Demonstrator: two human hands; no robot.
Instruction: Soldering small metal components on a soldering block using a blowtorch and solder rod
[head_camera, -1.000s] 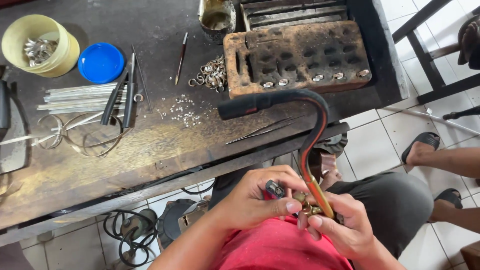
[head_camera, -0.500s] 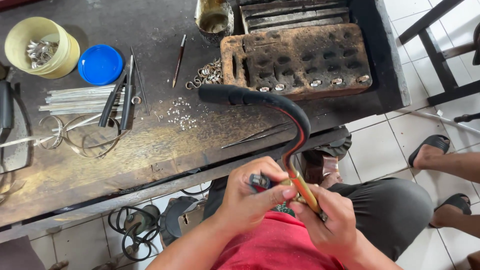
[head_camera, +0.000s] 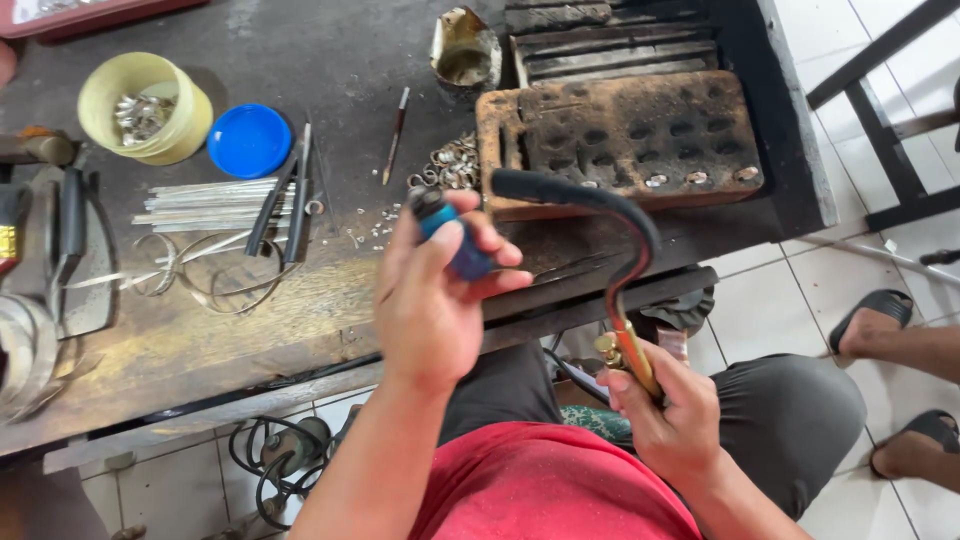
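While the right hand (head_camera: 668, 418) grips a curved torch (head_camera: 610, 250) by its brass stem, the left hand (head_camera: 432, 290) clasps a blue lighter (head_camera: 452, 236) just beside the nozzle

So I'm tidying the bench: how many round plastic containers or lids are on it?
2: a yellow round plastic tub holding metal bits at the bench's far left, and a blue round plastic lid just right of it.

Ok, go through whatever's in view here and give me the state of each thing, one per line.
Left hand: raised, gripping the blue lighter.
Blue lighter: held upright, no flame seen.
Right hand: closed on the torch.
Torch: curved tip unlit.
Yellow cup: open, holding metal bits.
Blue lid: off, flat on bench.
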